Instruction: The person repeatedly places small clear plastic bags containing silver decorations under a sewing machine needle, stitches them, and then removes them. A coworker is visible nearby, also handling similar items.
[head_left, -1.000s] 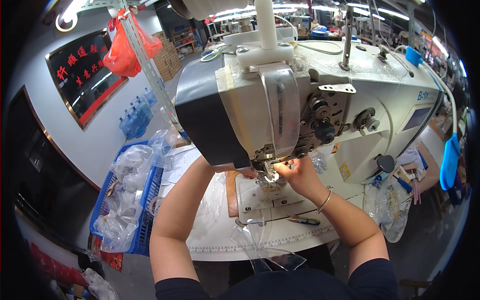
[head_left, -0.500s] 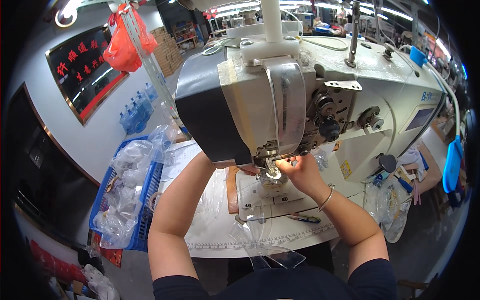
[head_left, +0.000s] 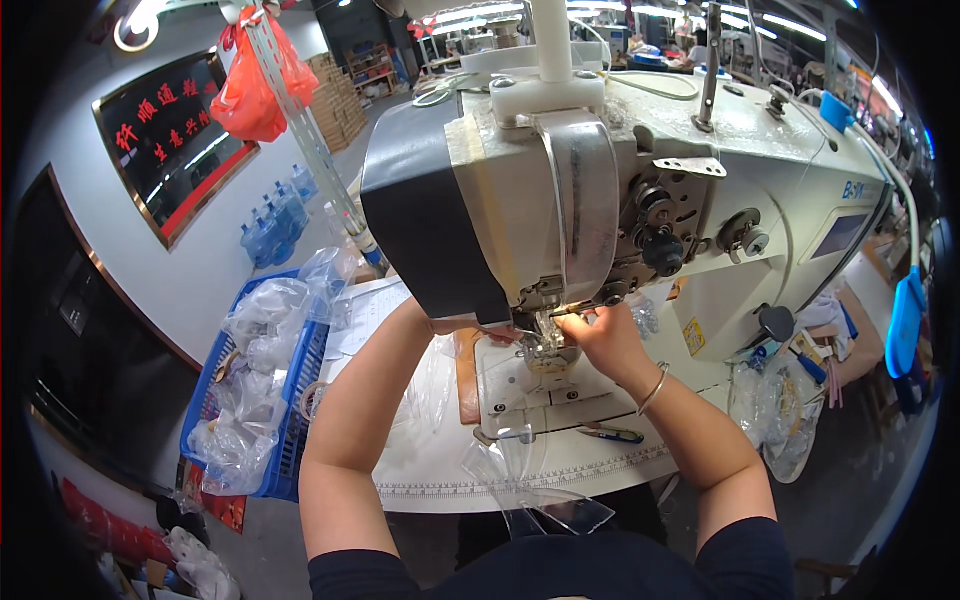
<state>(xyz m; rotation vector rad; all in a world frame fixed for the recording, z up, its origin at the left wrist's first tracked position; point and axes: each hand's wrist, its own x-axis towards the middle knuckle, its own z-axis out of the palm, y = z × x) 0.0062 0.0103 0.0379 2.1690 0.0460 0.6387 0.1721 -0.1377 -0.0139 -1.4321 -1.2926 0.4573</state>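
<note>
Under the head of a large white industrial sewing machine (head_left: 530, 215), both my hands meet at the lit needle area (head_left: 547, 325). My left hand (head_left: 500, 332) reaches in from the left; the dark end cover hides most of it, and its visible fingers are bent together beside the presser foot. On the other side, my right hand (head_left: 607, 338) has thumb and fingers pinched close to the needle. Whatever lies between the fingers is too small to make out. Clear plastic sheeting (head_left: 512, 465) trails from the machine's bed over the table's front edge towards me.
Snips (head_left: 612, 434) lie right of the metal bed plate (head_left: 530, 390). A blue basket (head_left: 290, 440) of clear plastic pieces stands at the left. Clear plastic bags (head_left: 775, 415) and a screwdriver (head_left: 806, 367) sit at the right. A measuring scale (head_left: 450, 490) runs along the table's front edge.
My view has shifted slightly, so the machine sits a little further right. My right fingers have drawn in tighter near the needle. Both hands stay at the needle area.
</note>
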